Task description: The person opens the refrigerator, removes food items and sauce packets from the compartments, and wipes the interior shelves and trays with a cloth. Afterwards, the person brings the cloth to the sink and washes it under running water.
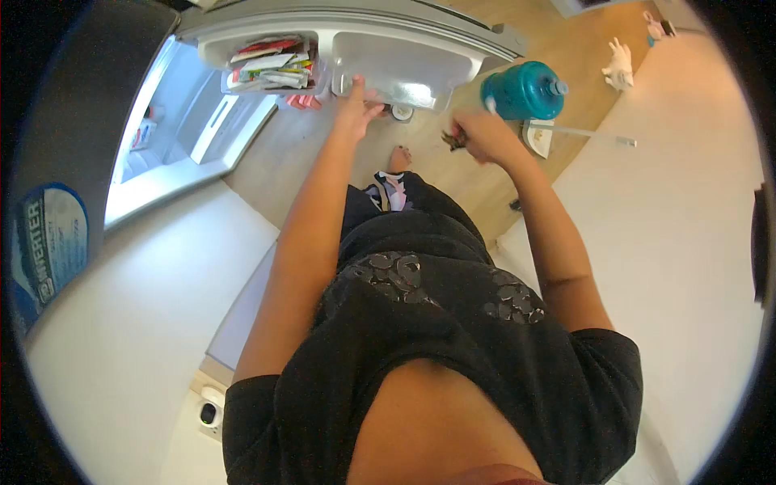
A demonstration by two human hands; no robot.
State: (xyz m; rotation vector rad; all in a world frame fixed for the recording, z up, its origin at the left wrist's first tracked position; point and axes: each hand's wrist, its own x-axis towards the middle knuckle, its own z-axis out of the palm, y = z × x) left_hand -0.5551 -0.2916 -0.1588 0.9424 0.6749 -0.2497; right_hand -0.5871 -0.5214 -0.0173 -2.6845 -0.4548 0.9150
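Note:
My left hand [355, 113] reaches up to the clear door bin [388, 69] of the open fridge. Its fingers are apart, and the fingertips lie against the bin's near wall. My right hand [482, 136] is closed below and to the right of the bin. A small dark brownish thing [453, 141] pokes out of its fingers, too small to name. Beside the clear bin, a second door bin holds a stack of colourful sachets [275, 63].
A large teal water jug [525, 90] stands to the right of the fridge door [347, 23]. The lit fridge interior [174, 121] shows at left. Beneath the bin is a small round-topped container [402, 113]. A white figure like a cat [619, 65] is farther right.

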